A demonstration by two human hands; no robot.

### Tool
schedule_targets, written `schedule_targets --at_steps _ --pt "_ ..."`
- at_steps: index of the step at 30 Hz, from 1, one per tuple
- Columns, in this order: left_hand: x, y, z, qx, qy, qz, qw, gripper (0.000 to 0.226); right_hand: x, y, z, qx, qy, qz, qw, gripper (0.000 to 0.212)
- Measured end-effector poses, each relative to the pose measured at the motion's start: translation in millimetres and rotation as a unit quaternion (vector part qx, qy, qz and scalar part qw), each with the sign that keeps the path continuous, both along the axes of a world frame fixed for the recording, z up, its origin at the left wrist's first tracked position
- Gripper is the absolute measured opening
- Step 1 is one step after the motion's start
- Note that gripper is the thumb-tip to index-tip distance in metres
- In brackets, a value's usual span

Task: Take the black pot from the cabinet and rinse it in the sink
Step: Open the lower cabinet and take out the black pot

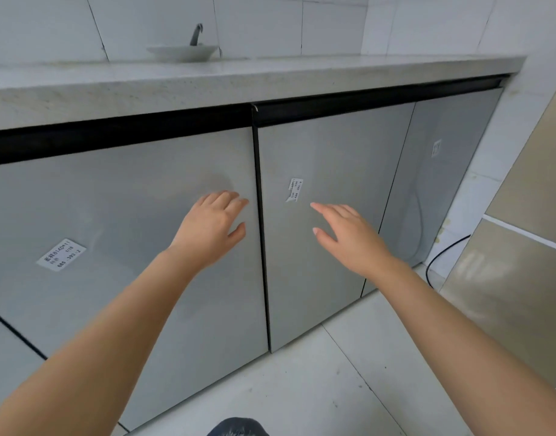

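Grey cabinet doors fill the view below a pale stone counter. My left hand [212, 226] is open, fingers spread, in front of the left door [119, 215] near its right edge. My right hand [349, 237] is open too, fingers pointing at the middle door [327, 158] just below a small white sticker [294, 189]. Both doors are shut. No black pot is in view. Whether my fingertips touch the doors I cannot tell. A grey faucet [196, 33] rises at the back of the counter; the sink itself is hidden behind the counter edge.
A white dish [182, 52] sits on the counter [270, 77] in front of the faucet. A third, narrower door [440, 171] stands at the right beside a tiled wall. A black cable [440, 256] runs along the floor at the right. Pale floor tiles lie below.
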State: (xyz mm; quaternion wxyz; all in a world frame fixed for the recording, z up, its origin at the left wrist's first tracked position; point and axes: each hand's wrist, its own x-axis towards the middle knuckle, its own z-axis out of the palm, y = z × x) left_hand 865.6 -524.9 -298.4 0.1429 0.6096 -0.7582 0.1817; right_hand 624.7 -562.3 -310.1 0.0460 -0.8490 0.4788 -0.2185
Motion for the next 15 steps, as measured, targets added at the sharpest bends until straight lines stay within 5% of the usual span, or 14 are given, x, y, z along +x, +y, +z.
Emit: schedule_targets --at_steps 15 --pt "11.3 -38.3 62.5 -0.16 -0.067 -0.012 0.985 0.039 48.7 -42.1 99.6 -0.084 -0.048 0.028 0.995 0.05"
